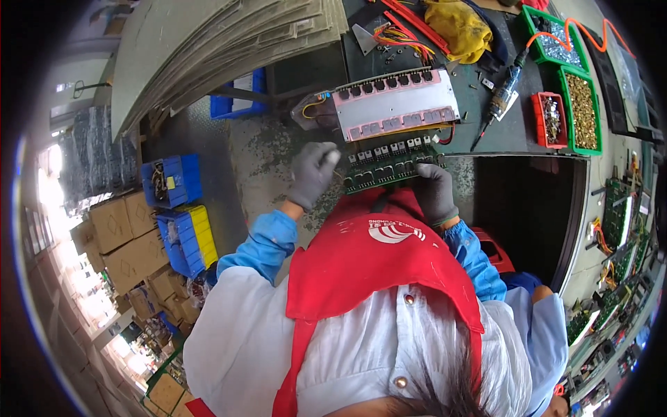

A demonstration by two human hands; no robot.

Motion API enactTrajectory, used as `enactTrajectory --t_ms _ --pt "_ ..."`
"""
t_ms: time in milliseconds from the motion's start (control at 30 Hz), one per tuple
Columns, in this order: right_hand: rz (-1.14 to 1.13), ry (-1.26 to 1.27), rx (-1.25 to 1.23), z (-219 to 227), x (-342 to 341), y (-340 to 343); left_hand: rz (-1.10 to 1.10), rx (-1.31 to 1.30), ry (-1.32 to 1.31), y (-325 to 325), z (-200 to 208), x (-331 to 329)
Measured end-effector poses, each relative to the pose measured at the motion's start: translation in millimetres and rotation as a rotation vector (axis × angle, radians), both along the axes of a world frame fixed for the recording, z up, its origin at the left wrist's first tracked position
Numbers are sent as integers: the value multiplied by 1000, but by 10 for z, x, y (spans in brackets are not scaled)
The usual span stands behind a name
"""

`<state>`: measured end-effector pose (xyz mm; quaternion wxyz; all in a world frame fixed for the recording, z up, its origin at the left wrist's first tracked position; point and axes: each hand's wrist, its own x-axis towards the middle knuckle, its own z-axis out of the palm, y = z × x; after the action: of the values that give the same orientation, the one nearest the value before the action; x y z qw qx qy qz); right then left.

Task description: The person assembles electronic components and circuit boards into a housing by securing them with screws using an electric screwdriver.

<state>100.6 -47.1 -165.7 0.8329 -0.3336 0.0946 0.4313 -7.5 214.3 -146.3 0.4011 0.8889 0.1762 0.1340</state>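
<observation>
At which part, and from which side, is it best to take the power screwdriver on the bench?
Probably by the thick middle of the power screwdriver, coming from above. It lies aslant on the bench, its thin bit pointing toward the near edge and an orange cord at the far end.

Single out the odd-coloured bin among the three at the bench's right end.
The small red bin, left of the lower green bin filled with gold-coloured pieces; the other two are green.
</observation>
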Motion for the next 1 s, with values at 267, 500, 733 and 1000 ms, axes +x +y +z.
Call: enactTrajectory --t_ms 267,500,733,1000 --pt "-223 125 -70 -189 -163 -55 -399 540 -189 -347 168 351" --pt "-265 1 -107 -285 -328 -31 -568 625 25 -538 405 580" --pt "-293 54 -40 -309 -350 -47 -629 735 234 -727 328 809" --pt "-331 31 -70 -271 -359 -11 -539 516 101 -888 242 910"
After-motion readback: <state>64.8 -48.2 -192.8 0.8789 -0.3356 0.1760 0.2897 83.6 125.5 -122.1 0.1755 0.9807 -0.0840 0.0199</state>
